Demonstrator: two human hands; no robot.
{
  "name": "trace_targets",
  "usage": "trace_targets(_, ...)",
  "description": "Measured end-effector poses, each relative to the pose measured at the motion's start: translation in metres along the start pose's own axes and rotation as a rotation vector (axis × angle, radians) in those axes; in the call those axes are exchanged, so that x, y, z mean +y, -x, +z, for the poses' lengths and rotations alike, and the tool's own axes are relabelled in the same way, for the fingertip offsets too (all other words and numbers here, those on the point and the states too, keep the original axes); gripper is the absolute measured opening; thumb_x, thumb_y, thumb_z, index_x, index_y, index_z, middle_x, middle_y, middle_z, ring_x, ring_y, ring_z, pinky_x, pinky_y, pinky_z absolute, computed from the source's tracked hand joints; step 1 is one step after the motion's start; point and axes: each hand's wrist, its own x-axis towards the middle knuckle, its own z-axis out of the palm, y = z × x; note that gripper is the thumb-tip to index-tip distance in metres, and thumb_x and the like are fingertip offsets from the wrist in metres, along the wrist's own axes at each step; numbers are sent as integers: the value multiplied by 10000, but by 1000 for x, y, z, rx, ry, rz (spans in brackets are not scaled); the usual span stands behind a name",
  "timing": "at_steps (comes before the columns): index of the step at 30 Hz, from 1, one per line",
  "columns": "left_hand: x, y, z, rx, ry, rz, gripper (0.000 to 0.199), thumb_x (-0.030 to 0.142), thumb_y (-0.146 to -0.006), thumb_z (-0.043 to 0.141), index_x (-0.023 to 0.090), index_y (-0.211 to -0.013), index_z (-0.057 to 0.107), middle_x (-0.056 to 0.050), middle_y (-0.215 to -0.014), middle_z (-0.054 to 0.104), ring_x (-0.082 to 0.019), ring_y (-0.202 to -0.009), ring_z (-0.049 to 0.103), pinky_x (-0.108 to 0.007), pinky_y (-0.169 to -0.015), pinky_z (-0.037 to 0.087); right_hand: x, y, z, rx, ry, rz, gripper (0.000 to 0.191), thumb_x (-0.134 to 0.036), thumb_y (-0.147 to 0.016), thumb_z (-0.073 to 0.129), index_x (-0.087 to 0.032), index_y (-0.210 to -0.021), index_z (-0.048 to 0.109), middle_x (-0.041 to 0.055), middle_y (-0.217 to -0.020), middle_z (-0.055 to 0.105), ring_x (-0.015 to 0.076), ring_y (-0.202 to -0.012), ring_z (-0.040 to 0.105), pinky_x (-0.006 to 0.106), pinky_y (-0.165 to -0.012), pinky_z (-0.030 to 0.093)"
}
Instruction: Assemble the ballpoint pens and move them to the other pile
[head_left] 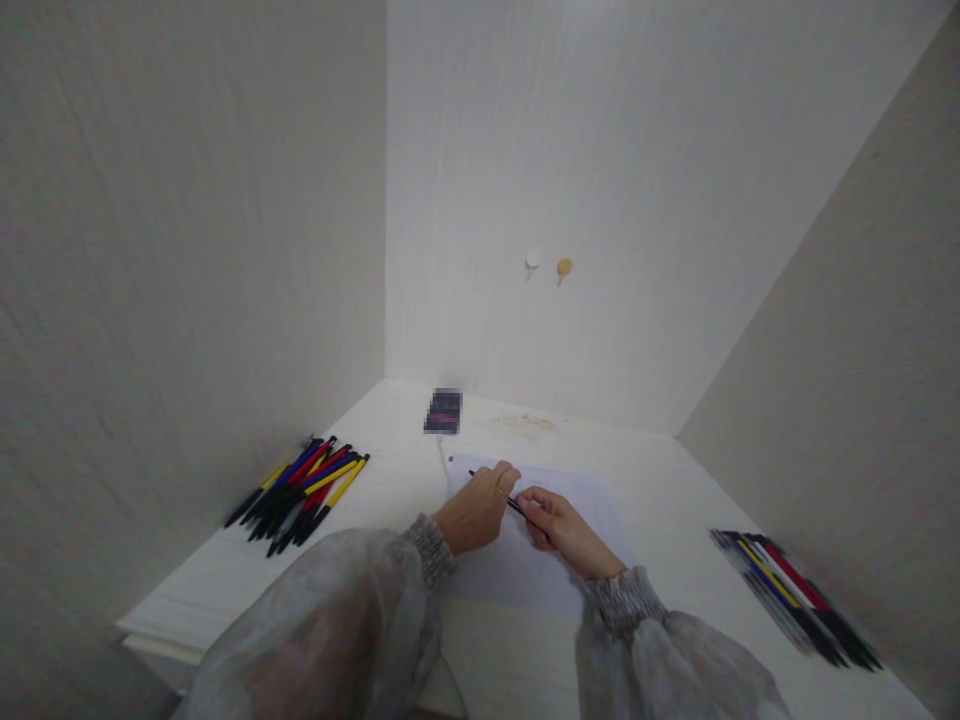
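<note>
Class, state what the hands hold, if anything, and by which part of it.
A dark pen: the left hand holds it towards its far end, the right hand towards its near end.

The slim black pen [515,506] looks like smooth plastic. Under it, the white rectangular sheet [517,585] is thin, matt paper. The far-left pile of yellow, red, blue and black pens [304,495] also looks like plastic; the similar near-right row of pens [787,595] is too blurred to judge finish. The white desk [397,500] is matt with faint wood-like streaks, as is the pale far wall [600,180]. The baggy grey sleeves [322,620] are thin, see-through cloth, ending in rougher, gathered knit-looking cuffs [433,550].
</note>
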Motion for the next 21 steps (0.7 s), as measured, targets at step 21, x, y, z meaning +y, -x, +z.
trace_targets(21, -8, -16, -5, 543, 1179, -610, 288, 413, -677, 547, 149, -726, 443, 58, -514, 420, -58, -449, 387, -195, -463, 297, 3, -9, 7, 182, 48, -194, 301, -475, -697, 513, -179, -753, 499, -71, -480, 333, 65, -424, 292, 202, -401, 197)
